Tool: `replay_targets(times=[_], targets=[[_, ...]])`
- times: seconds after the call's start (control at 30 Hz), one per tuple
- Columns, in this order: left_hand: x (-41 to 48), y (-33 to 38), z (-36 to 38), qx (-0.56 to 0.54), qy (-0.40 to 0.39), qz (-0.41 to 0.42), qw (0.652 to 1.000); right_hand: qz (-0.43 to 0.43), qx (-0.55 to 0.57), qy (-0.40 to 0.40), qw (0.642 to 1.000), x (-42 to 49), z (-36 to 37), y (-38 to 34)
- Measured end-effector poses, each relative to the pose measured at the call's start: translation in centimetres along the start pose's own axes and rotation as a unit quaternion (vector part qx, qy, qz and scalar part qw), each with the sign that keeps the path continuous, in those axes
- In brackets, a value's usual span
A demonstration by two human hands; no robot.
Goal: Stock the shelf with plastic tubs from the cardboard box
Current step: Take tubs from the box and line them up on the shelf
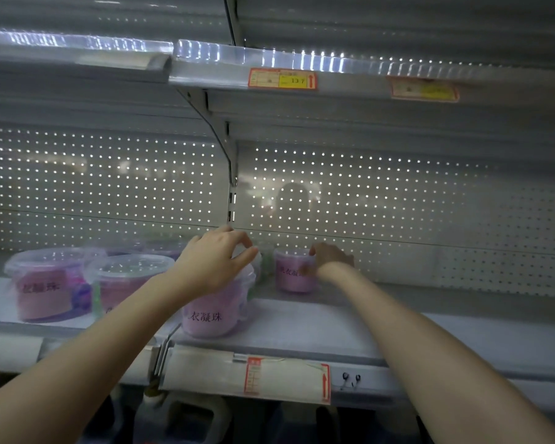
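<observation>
Shelf point(334, 325): grey metal, at your chest level, with a perforated back panel point(398, 200) behind it and a red-and-white price label point(253, 376) on its front edge.

On it you have 4 countable plastic tubs, each with a clear lid and pink-purple contents:
- left tub point(45, 283) and second tub point(125, 283), side by side
- front tub point(217, 315), near the front edge
- rear tub point(293, 277), deeper in, to the right of the front tub

Further tubs behind the left pair are too blurred for you to count.
</observation>
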State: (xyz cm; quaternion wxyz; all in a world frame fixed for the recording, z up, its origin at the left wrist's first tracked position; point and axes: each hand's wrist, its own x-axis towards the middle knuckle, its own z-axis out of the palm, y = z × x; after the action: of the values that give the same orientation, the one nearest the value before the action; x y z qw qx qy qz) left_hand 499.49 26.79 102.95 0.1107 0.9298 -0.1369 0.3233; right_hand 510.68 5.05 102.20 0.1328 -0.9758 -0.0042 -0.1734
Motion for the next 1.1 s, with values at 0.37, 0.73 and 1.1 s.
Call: replay_targets(times=[0.37, 0.73, 1.1], targets=[[0.6, -0.8, 0.0, -0.045, -0.021, -0.029, 0.998, -0.010, 0.062, 0.034, 0.997, 2.9, 2.4, -0.4], [-1.2, -1.0, -1.0, -0.037, -0.011, -0.014, 0.999, -0.031, 0.019, -0.017, 0.999, 0.5, 1.3, -1.0], [-8.1, 0.8, -3.7, 0.012, 0.022, 0.085, 0.996, -0.074, 0.008, 0.109, 0.991, -12.7, -3.3, -1.6]])
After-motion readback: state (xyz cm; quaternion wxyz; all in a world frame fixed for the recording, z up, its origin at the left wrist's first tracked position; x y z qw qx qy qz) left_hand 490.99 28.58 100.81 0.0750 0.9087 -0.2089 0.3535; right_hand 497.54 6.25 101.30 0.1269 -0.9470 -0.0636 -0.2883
